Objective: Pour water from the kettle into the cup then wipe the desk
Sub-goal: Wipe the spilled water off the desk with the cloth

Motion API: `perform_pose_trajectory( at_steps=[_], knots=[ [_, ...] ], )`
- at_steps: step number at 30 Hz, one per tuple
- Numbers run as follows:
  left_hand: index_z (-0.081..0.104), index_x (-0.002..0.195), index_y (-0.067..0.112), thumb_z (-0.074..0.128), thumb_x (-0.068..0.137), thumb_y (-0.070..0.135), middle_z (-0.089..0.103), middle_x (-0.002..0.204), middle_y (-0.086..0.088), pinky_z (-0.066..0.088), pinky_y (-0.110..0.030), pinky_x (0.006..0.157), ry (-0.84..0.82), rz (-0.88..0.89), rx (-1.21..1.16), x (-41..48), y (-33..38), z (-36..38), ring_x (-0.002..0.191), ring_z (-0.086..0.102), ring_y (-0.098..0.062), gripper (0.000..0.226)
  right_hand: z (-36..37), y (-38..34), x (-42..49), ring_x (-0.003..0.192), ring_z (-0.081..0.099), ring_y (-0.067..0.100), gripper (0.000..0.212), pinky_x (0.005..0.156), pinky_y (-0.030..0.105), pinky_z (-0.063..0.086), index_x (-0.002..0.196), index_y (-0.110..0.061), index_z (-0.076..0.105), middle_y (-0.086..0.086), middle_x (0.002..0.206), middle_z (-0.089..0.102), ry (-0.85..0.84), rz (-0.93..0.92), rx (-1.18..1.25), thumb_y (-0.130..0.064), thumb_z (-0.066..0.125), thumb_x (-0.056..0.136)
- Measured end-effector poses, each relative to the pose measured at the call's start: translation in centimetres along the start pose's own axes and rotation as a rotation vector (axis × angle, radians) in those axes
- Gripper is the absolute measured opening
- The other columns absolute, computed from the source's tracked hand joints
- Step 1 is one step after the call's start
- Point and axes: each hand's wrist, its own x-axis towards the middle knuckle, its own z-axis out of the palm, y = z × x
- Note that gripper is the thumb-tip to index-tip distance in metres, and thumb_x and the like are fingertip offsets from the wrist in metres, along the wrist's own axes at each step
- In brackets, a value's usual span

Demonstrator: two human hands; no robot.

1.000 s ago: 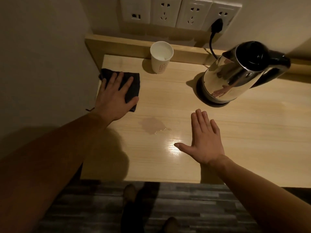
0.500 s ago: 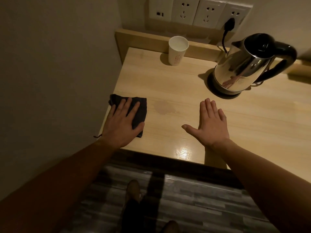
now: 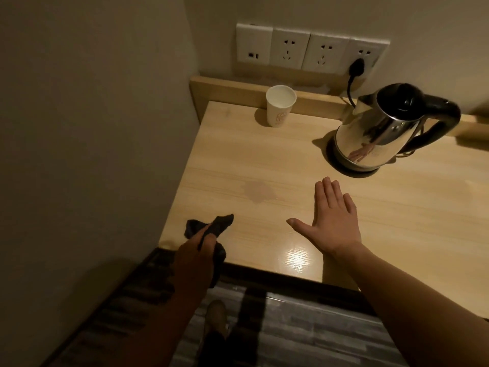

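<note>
A white paper cup point(image 3: 280, 108) stands upright at the back left of the wooden desk point(image 3: 397, 221). The steel kettle point(image 3: 381, 133) with a black lid and handle sits on its base at the back right. My left hand point(image 3: 197, 260) grips a bunched dark cloth point(image 3: 211, 226) at the desk's front left edge, partly lifted off the surface. My right hand point(image 3: 330, 218) lies flat on the desk, fingers apart, holding nothing. A faint damp patch point(image 3: 258, 191) shows between the hands and the cup.
A row of wall sockets point(image 3: 309, 50) is above the desk; the kettle's black plug point(image 3: 356, 68) sits in the rightmost one. A wall point(image 3: 92, 128) closes the left side. Striped flooring and my feet point(image 3: 217, 319) show below the desk's front edge.
My left hand dragged the cloth from the back left down to the front edge, then closed around it and lifted it. The right hand stayed flat. The view shifted left.
</note>
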Motion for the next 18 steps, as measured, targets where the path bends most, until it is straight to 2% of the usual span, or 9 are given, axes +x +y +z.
perform_pose_trajectory(
  at_steps=[2, 4, 6, 8, 11, 13, 14, 16, 18],
  knots=[
    [0.073, 0.093, 0.014, 0.061, 0.091, 0.033, 0.073, 0.088, -0.003, 0.059, -0.047, 0.086, 0.06, -0.249, -0.322, 2.5, 1.9, 0.5, 0.09, 0.072, -0.027, 0.023, 0.0, 0.0, 0.0, 0.16, -0.016, 0.019, 0.122, 0.13, 0.051, 0.005, 0.166, -0.018, -0.003, 0.003, 0.175, -0.01, -0.003, 0.002, -0.001, -0.101, 0.022, 0.079],
    [0.073, 0.089, 0.029, 0.061, 0.085, 0.042, 0.073, 0.096, 0.0, 0.054, -0.05, 0.099, 0.013, -0.413, -0.54, 5.5, 5.0, 0.9, 0.101, 0.068, -0.029, 0.018, 0.0, 0.0, 0.0, 0.16, -0.018, 0.018, 0.122, 0.13, 0.05, 0.005, 0.166, -0.019, -0.003, 0.003, 0.175, -0.01, -0.006, 0.006, 0.005, -0.101, 0.023, 0.08],
    [0.079, 0.08, 0.032, 0.06, 0.083, 0.045, 0.075, 0.088, 0.004, 0.058, -0.038, 0.084, -0.042, -0.306, -0.551, 9.3, 7.5, 1.8, 0.092, 0.072, -0.019, 0.023, -0.1, 0.0, 0.1, 0.16, -0.019, 0.017, 0.122, 0.13, 0.051, 0.005, 0.166, -0.019, -0.002, 0.003, 0.175, -0.01, -0.013, 0.011, 0.012, -0.1, 0.025, 0.08],
    [0.077, 0.076, 0.039, 0.057, 0.078, 0.054, 0.071, 0.07, 0.012, 0.055, -0.029, 0.061, -0.095, -0.203, -0.434, 13.5, 9.7, 2.8, 0.069, 0.068, -0.007, 0.025, -0.2, 0.0, 0.2, 0.16, -0.02, 0.017, 0.123, 0.13, 0.051, 0.005, 0.166, -0.018, -0.002, 0.004, 0.175, -0.01, -0.026, 0.013, 0.003, -0.1, 0.025, 0.079],
    [0.073, 0.083, 0.044, 0.045, 0.076, 0.063, 0.068, 0.066, 0.011, 0.057, -0.043, 0.054, -0.165, -0.096, -0.155, 19.6, 11.5, 5.0, 0.059, 0.066, -0.014, 0.035, -0.2, 0.1, 0.3, 0.16, -0.018, 0.018, 0.122, 0.13, 0.051, 0.005, 0.167, -0.018, 0.0, 0.004, 0.175, -0.009, -0.033, 0.016, 0.0, -0.1, 0.027, 0.08],
    [0.071, 0.107, 0.052, 0.038, 0.082, 0.063, 0.075, 0.09, 0.003, 0.061, -0.048, 0.065, -0.241, 0.013, 0.001, 22.7, 11.8, 7.0, 0.076, 0.072, -0.024, 0.043, -0.1, 0.1, 0.4, 0.161, -0.016, 0.019, 0.122, 0.129, 0.052, 0.007, 0.167, -0.018, 0.001, 0.004, 0.176, -0.007, -0.026, 0.019, 0.001, -0.099, 0.029, 0.08],
    [0.066, 0.125, 0.049, 0.033, 0.087, 0.061, 0.075, 0.112, -0.001, 0.06, -0.05, 0.081, -0.292, 0.11, 0.156, 23.9, 11.3, 8.3, 0.097, 0.071, -0.028, 0.053, -0.1, 0.1, 0.5, 0.161, -0.015, 0.019, 0.122, 0.129, 0.052, 0.008, 0.167, -0.018, 0.002, 0.004, 0.176, -0.007, -0.027, 0.021, -0.001, -0.099, 0.029, 0.08],
    [0.047, 0.153, 0.03, 0.023, 0.094, 0.061, 0.051, 0.157, -0.007, 0.032, -0.055, 0.119, -0.343, 0.336, 0.567, 25.2, 9.8, 10.9, 0.144, 0.044, -0.031, 0.071, -0.1, 0.1, 0.6, 0.161, -0.014, 0.019, 0.122, 0.129, 0.053, 0.009, 0.167, -0.018, 0.004, 0.004, 0.176, -0.005, -0.03, 0.023, -0.006, -0.099, 0.03, 0.08],
    [0.023, 0.164, 0.028, 0.016, 0.097, 0.072, 0.021, 0.174, -0.005, -0.003, -0.059, 0.126, -0.335, 0.443, 0.802, 25.1, 8.1, 12.5, 0.161, 0.011, -0.029, 0.081, -0.1, 0.1, 0.7, 0.161, -0.014, 0.019, 0.122, 0.129, 0.052, 0.008, 0.167, -0.018, 0.004, 0.004, 0.176, -0.005, -0.03, 0.028, -0.011, -0.099, 0.03, 0.08]
  ],
)
